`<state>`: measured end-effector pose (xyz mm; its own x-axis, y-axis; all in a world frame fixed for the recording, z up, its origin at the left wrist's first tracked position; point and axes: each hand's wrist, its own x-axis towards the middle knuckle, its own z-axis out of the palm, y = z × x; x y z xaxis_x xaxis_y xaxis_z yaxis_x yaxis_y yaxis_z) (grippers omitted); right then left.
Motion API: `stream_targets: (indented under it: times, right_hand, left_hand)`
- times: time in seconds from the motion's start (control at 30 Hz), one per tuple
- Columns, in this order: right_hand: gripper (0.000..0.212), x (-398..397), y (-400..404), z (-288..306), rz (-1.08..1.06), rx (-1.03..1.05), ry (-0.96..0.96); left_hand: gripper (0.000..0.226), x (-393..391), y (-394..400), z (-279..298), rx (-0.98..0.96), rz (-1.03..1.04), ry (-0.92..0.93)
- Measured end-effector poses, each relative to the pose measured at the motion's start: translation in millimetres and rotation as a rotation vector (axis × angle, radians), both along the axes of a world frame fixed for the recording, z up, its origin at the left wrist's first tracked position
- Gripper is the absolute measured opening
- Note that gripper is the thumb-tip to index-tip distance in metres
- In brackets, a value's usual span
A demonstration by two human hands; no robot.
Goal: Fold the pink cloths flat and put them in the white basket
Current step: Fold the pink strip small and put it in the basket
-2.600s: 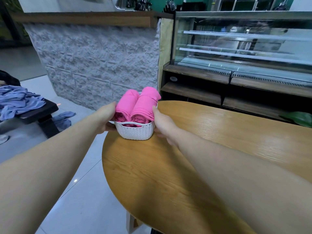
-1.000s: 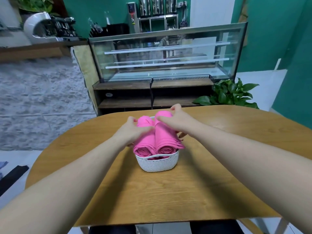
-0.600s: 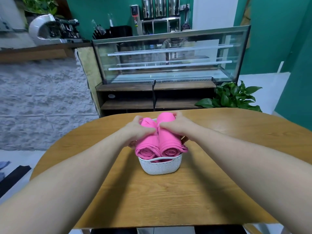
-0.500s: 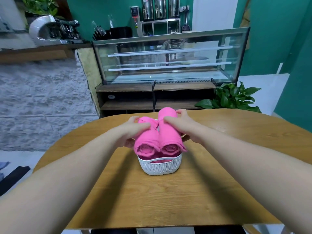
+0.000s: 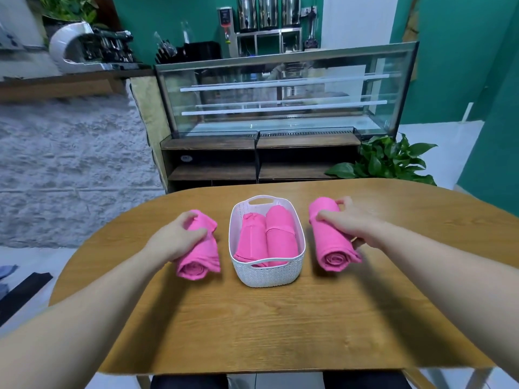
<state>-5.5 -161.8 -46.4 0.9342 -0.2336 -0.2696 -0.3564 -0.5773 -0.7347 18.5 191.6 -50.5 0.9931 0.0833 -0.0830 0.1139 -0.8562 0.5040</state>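
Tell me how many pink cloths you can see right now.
4: one under the left hand, one under the right hand, two in the white basket. More may lie beneath.

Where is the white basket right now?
The white basket sits in the middle of the wooden table, between two rolled pink cloths, one held by each hand.

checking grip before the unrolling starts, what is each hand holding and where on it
The left hand grips a rolled pink cloth around its middle; the right hand grips another roll around its far half. Both rolls lie beside the white basket.
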Motion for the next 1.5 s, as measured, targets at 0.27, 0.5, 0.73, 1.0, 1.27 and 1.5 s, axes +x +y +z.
stream_targets:
  times: [0.27, 0.5, 0.73, 1.0, 1.27, 1.5]
  right_hand:
    - [0.083, 0, 5, -31, 0.087, -0.283, 0.134]
    - [0.039, 9, 15, 1, 0.3, -0.364, -0.49]
    - [0.065, 28, 79, 30, 0.862, -0.84, -0.246]
    - [0.112, 56, 85, 17, 0.96, -1.032, 0.068]
    - [0.125, 68, 101, 8, 0.961, -1.104, 0.14]
    - [0.129, 79, 101, -4, 0.965, -0.963, 0.152]
  left_hand:
    - [0.059, 1, -16, -38, 0.252, -0.12, 0.11]
    - [0.031, 8, -22, -13, 0.2, -0.339, -0.433]
    - [0.034, 17, -83, 12, 0.472, -0.861, -0.203]
    - [0.084, 40, -88, 5, 0.782, -0.976, -0.066]
    - [0.072, 31, -79, 0, 0.756, -0.861, -0.202]
    - [0.064, 44, -76, 3, 0.7, -0.918, -0.102]
